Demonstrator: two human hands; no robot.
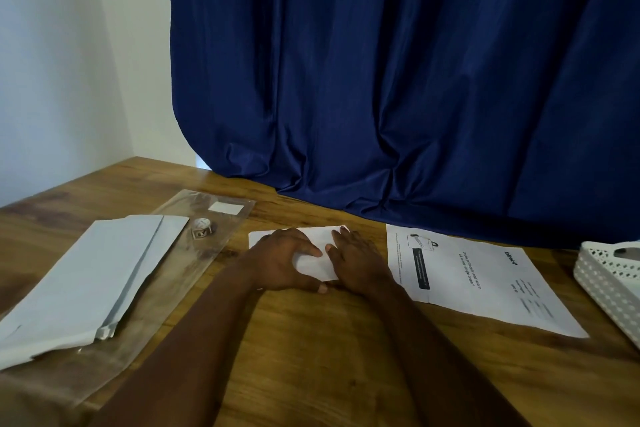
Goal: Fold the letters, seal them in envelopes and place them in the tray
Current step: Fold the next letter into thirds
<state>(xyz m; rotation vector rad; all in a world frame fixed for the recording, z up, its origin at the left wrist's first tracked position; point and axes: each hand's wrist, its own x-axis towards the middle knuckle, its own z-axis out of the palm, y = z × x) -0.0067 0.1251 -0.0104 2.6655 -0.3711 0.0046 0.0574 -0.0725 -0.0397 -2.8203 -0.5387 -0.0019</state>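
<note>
Both hands, left (280,262) and right (356,262), press flat on a folded letter (313,262); printed sheet (478,277) and tray (609,274) lie right.

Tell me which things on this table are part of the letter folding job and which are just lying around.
Part of the job:
folded letter under the left hand and right hand
printed letter
envelopes
white tray

Lying about:
clear plastic sleeve
small cube and ball inside it
blue curtain

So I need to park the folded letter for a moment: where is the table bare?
Bare wooden table near the front edge, between the envelopes and the printed sheet. The far edge under the blue curtain is tight.
</note>
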